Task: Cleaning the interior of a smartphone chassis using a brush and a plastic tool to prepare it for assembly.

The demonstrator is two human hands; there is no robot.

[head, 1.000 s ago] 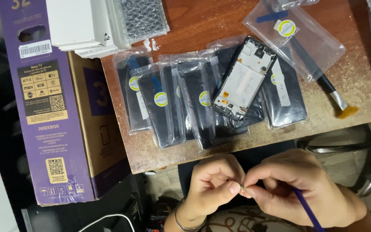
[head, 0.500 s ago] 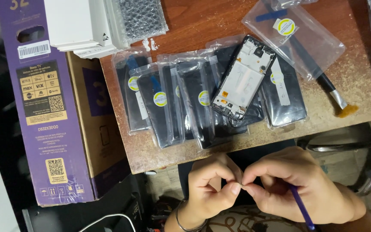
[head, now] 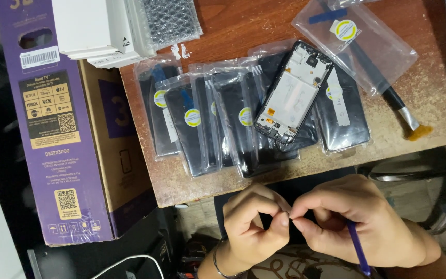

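A tall purple box [head: 58, 134] stands at the left, leaning against the edge of the table [head: 429, 111], its worn brown top filling the far half of the view. White boxes [head: 96, 28] and a wad of bubble wrap [head: 171, 20] sit at the far left corner, out of the working space.

Across the middle, a row of dark phone screens in clear bags [head: 207, 124] lies fanned and overlapping, each with a round yellow sticker, probably laid out so each can be picked in turn. One bare screen frame [head: 292, 93] rests tilted on top of them, unbagged with its inner side up. To the far right an empty clear bag [head: 357, 44] lies flat over the handle of a brush [head: 403, 111], whose yellowed bristles point toward the table's near edge.

Below the table edge, near the viewer, the left hand [head: 251, 225] and right hand [head: 362, 222] meet fingertip to fingertip, both curled and pinching something too small to make out, held close for fine work. The right hand also has a thin blue tool [head: 358, 248] tucked under its fingers, kept ready while the fingertips are busy.
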